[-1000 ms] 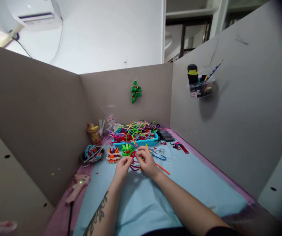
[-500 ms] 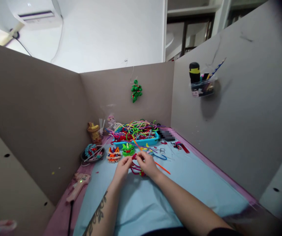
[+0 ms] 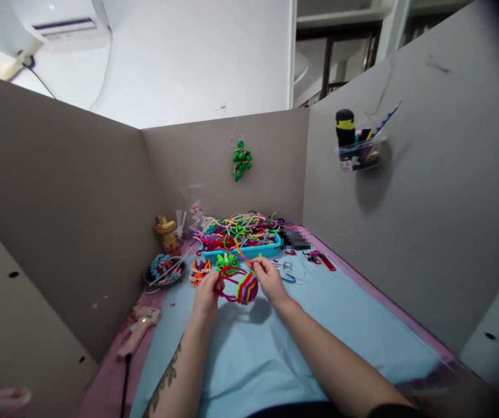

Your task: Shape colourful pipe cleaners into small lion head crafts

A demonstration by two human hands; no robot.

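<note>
Apart they go, lower centre: left hand (image 3: 206, 295) alone carries the round, rainbow-striped, magenta-looped fuzzy-wire piece (image 3: 247, 289); right hand (image 3: 272, 283), contents unclear.

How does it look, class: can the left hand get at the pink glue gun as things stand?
Probably yes: nothing seems to stand between the left hand and the glue gun. That hand is holding the striped piece by its magenta loops, though, and would likely need freeing first.
</note>
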